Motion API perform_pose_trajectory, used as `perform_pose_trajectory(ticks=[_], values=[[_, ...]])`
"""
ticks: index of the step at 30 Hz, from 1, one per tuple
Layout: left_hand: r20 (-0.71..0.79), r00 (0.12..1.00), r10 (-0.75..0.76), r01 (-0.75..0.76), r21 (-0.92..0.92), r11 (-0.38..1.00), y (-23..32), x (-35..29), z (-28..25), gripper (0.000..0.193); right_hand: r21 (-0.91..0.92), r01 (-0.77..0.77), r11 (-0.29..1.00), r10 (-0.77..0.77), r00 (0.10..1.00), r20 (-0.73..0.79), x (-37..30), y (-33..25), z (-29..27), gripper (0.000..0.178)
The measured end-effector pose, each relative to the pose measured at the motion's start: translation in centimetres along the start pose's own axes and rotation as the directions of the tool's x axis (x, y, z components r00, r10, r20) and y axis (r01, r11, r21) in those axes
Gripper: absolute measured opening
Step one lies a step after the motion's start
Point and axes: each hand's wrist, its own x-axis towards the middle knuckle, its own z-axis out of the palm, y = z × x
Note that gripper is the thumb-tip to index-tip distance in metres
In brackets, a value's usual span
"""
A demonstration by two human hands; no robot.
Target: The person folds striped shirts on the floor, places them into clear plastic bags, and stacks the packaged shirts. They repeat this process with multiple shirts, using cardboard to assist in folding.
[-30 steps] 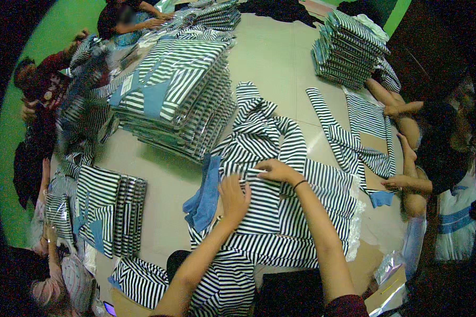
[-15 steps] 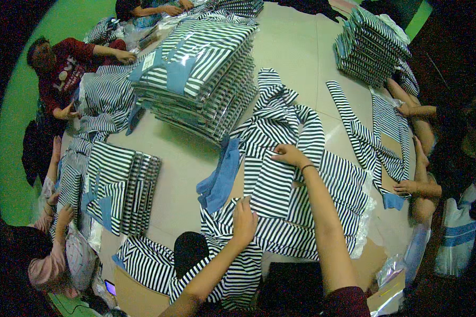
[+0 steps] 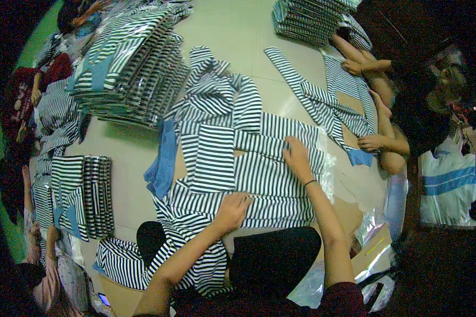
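A black-and-white striped shirt (image 3: 275, 182) lies spread before me, its blue part (image 3: 163, 158) toward the left. One striped section (image 3: 214, 158) is folded flat over a tan card (image 3: 181, 166), which shows at its edge. On the near side of the shirt, my left hand (image 3: 231, 212) has its fingers bent together on the cloth. Farther right, my right hand (image 3: 298, 161) presses finger and thumb together at the fabric of the shirt's body. Exactly how much cloth each hand grips is hard to see.
Tall stacks of bagged striped shirts stand at the far left (image 3: 127, 74), left (image 3: 82, 198) and far right (image 3: 312, 21). A co-worker's hands (image 3: 373, 142) rest by another striped shirt (image 3: 333, 105) on the right. Clear plastic bags (image 3: 373, 227) and cardboard lie near right.
My view has shifted rightward. My right hand has left the folded section and moved right onto the shirt's body. My left hand has moved to the shirt's near side.
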Motion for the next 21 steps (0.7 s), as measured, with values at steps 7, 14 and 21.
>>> perform_pose_trajectory(ticks=[7, 14, 21], values=[[0.345, 0.877, 0.334, -0.242, -0.284, 0.928, 5.3, 3.8, 10.8, 0.017, -0.025, -0.396, 0.918, 0.397, 0.911, 0.115, -4.1, 11.0, -4.7, 0.039], [0.423, 0.904, -0.056, 0.133, -0.155, 0.979, 8.5, 7.3, 13.4, 0.012, 0.058, -0.368, 0.928, 0.338, 0.896, 0.287, -3.3, 10.4, -8.0, 0.036], [0.465, 0.837, -0.288, 0.515, -0.847, 0.132, 4.3, 3.4, 3.9, 0.026, 0.5, -0.25, 0.829, 0.063, 0.931, 0.36, 5.2, 0.9, -11.2, 0.023]])
